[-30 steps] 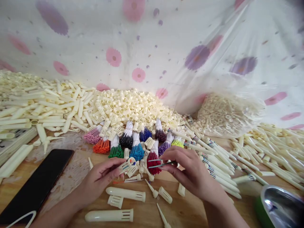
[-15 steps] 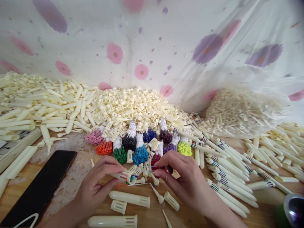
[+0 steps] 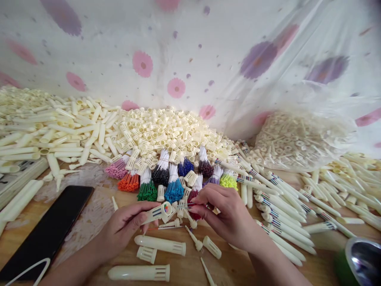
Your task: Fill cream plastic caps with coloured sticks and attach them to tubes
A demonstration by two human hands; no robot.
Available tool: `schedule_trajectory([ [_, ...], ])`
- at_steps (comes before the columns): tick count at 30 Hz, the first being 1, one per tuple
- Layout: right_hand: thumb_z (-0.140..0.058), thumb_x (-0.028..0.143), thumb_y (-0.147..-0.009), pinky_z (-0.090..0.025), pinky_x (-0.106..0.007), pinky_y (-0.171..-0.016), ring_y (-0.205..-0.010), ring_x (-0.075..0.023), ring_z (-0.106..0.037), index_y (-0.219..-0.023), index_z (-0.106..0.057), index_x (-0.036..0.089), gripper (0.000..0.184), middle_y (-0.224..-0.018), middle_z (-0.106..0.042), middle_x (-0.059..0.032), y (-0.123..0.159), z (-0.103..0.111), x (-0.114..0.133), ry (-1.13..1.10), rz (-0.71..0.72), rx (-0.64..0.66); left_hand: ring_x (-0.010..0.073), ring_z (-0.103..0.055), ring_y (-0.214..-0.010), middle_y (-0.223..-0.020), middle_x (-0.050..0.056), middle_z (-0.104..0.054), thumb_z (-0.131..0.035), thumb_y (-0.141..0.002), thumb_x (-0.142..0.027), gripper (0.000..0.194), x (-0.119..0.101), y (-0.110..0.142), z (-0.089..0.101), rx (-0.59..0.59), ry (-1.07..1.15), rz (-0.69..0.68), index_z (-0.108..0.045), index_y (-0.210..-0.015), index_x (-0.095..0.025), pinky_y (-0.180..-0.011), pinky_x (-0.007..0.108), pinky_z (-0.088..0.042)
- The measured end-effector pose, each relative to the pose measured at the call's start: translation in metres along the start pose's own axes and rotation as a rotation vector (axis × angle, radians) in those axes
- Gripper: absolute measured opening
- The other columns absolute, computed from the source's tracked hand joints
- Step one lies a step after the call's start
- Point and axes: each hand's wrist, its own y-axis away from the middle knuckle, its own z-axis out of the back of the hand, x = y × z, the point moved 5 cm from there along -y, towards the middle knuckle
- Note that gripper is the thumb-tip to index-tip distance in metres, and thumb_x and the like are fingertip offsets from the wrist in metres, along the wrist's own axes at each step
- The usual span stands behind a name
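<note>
My left hand (image 3: pixel 125 226) is closed on a cream pen barrel (image 3: pixel 157 212), its open end turned toward the right and showing coloured refill ends inside. My right hand (image 3: pixel 224 214) pinches a few thin refills (image 3: pixel 195 205), their tips a short way from the barrel's mouth. Just behind my hands stand bundles of coloured refills (image 3: pixel 174 186) in pink, orange, green, black, blue, red, purple and yellow-green. Loose cream barrels (image 3: pixel 160 244) and small tips (image 3: pixel 195 238) lie on the wooden table (image 3: pixel 98 222) below my hands.
Heaps of cream barrels (image 3: pixel 50 131) and slotted caps (image 3: pixel 166 131) fill the back. Finished pens (image 3: pixel 279 210) lie in rows at right, near a clear bag of small parts (image 3: pixel 297 141). A black phone (image 3: pixel 47 230) lies at left, a shiny green-rimmed cup (image 3: pixel 361 260) at bottom right.
My right hand has drawn back slightly from the barrel with the refills. The left hand has raised and tilted the barrel so its mouth faces up and right.
</note>
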Motion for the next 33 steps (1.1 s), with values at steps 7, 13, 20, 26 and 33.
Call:
schedule_trajectory([
  [7,-0.054,0.027,-0.09,-0.038,-0.023,-0.054,-0.061,-0.0119,-0.054,-0.078,-0.056,0.017,0.016,-0.066,-0.059,-0.0014,0.001,-0.007,0.003,-0.011,-0.037,0.02,0.0193,-0.066,-0.065,-0.081,0.004,-0.075,-0.059,-0.08,-0.03,0.024,-0.004,-0.001,0.003,-0.027,-0.068,-0.007,-0.073,-0.099,-0.027,-0.061,0.026,-0.055],
  [13,-0.048,0.023,-0.092,-0.037,-0.025,-0.055,-0.062,-0.0133,-0.05,-0.077,-0.056,0.016,0.018,-0.067,-0.059,-0.0027,0.0,-0.008,0.014,0.083,0.092,0.092,0.0214,-0.067,-0.087,-0.094,0.003,-0.073,-0.061,-0.08,-0.025,0.023,-0.002,0.002,0.005,0.002,-0.008,-0.084,-0.072,-0.099,-0.031,-0.075,0.027,-0.054],
  [20,-0.047,0.024,-0.093,-0.038,-0.025,-0.056,-0.063,-0.0136,-0.052,-0.078,-0.056,0.016,0.019,-0.069,-0.061,-0.0035,0.0,-0.006,0.011,0.078,0.096,0.062,0.02,-0.064,-0.083,-0.091,0.002,-0.07,-0.059,-0.082,-0.023,0.025,-0.002,0.003,0.002,0.066,-0.059,-0.112,-0.069,-0.102,-0.034,-0.072,0.026,-0.052],
  [26,-0.049,0.023,-0.091,-0.034,-0.023,-0.052,-0.057,-0.0109,-0.048,-0.075,-0.055,0.017,0.018,-0.064,-0.056,-0.0003,0.001,-0.004,0.014,0.039,0.018,0.088,0.019,-0.061,-0.082,-0.086,0.003,-0.064,-0.07,-0.075,-0.02,0.021,-0.014,-0.001,0.006,-0.021,-0.074,-0.253,-0.07,-0.094,-0.03,-0.073,0.026,-0.051],
  [33,-0.047,0.02,-0.092,-0.036,-0.025,-0.055,-0.061,-0.0128,-0.049,-0.081,-0.059,0.014,0.018,-0.067,-0.06,-0.0022,0.002,-0.005,0.022,0.098,0.147,0.074,0.0162,-0.061,-0.081,-0.088,0.002,-0.061,-0.069,-0.077,-0.021,0.02,-0.016,-0.001,0.007,0.002,-0.087,-0.348,-0.068,-0.096,-0.028,-0.072,0.023,-0.051],
])
